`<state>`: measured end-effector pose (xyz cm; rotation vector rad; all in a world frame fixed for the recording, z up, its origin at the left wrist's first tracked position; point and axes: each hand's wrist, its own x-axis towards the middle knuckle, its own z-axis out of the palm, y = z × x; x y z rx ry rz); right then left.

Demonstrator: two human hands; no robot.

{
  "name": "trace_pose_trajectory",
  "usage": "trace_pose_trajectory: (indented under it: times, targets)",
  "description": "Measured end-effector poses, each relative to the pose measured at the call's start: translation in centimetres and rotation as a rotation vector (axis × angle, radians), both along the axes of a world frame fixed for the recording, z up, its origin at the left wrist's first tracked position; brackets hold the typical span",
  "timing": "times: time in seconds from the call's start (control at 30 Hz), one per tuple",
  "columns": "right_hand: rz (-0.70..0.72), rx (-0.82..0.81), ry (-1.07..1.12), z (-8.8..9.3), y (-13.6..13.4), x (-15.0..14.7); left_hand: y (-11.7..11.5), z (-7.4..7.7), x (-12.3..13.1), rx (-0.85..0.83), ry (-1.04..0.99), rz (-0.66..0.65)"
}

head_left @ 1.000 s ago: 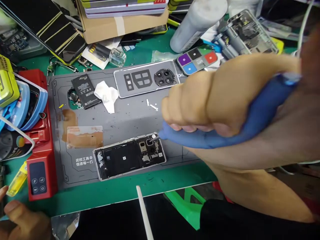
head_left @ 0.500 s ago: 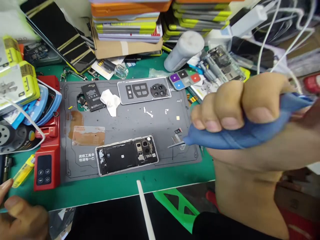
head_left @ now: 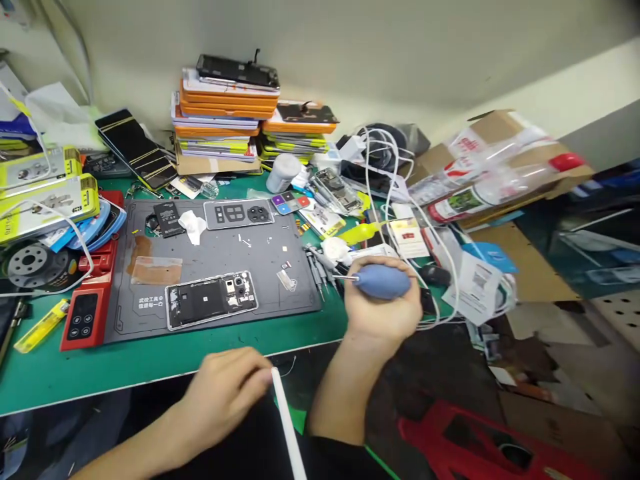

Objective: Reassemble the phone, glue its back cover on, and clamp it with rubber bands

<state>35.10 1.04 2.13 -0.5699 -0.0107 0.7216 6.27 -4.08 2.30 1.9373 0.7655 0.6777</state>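
Rubber blower [head_left: 384, 281], blue and round, sat in my right hand [head_left: 383, 317]. My fingers were pressed together and wrapped around its bulb, and its thin metal nozzle [head_left: 344, 277] pointed to nine o'clock. The hand was over the green table [head_left: 60, 380], just past the three o'clock edge of the gray mat [head_left: 220, 252].

At nine o'clock from the blower, well apart, the opened phone [head_left: 211, 300] lay flat on the mat. Its back cover [head_left: 239, 213] lay at twelve o'clock from it. Some screwdrivers [head_left: 317, 265] lay near the nozzle, at ten o'clock.

My left hand [head_left: 220, 393] was at eight o'clock from the right one, by the table's front edge, fingers curled in. One fingertip touched the end of a white stick [head_left: 289, 427]; whether I pinched it I cannot tell.
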Motion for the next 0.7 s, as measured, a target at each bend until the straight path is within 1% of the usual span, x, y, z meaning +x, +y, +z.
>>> trace_pose_trajectory:
  times: [0.03,0.07,0.13,0.17,0.2,0.27,0.33,0.4,0.47,0.5,0.53,0.57,0.63,0.67,0.7]
  targets:
    - [-0.029,0.012,0.006,-0.3,-1.1,-1.1,-0.2,0.0,2.7,-0.099,0.067,-0.072]
    - [-0.052,0.024,0.009,-0.4,-2.3,-2.1,-0.4,-0.1,5.1,-0.148,0.16,-0.144]
    - [-0.069,0.038,-0.012,-0.6,-4.7,-3.6,-0.7,-0.4,9.0,-0.148,0.331,-0.231]
    - [-0.07,0.004,-0.08,-0.6,-5.9,-3.9,-0.8,-0.6,10.5,-0.143,0.393,-0.271]
    - [-0.06,-0.042,-0.159,-0.7,-7.0,-3.9,-0.7,-0.8,11.6,-0.139,0.417,-0.326]
    - [-0.053,-0.145,-0.36,-1.1,-8.8,-3.1,-0.5,-1.5,13.0,-0.184,0.331,-0.439]
    - [0.033,-0.234,-0.543,-1.5,-9.7,-1.6,-0.3,-2.3,13.0,-0.224,0.229,-0.465]
    - [0.12,-0.263,-0.611,-1.6,-9.2,0.1,-0.5,-2.9,11.7,-0.226,0.2,-0.426]
    - [0.199,-0.274,-0.6,-1.3,-7.5,1.7,-0.9,-3.0,8.9,-0.188,0.206,-0.408]
    - [0.234,-0.292,-0.608,-0.9,-6.4,2.5,-1.2,-2.8,7.0,-0.128,0.189,-0.424]
    - [0.272,-0.321,-0.636,-0.6,-5.1,3.4,-1.4,-2.3,4.8,-0.07,0.192,-0.417]
    - [0.278,-0.348,-0.684,-0.2,-3.8,4.2,-1.5,-1.7,2.5,-0.041,0.218,-0.399]
    - [0.273,-0.423,-0.814,0.5,-1.0,5.5,-1.4,-0.1,-2.3,-0.026,0.284,-0.326]
    - [0.262,-0.475,-0.917,0.8,0.2,6.0,-1.1,0.7,-4.6,-0.025,0.322,-0.246]
    - [0.253,-0.548,-1.092,0.9,1.5,6.3,-0.8,1.3,-6.6,-0.005,0.339,-0.133]
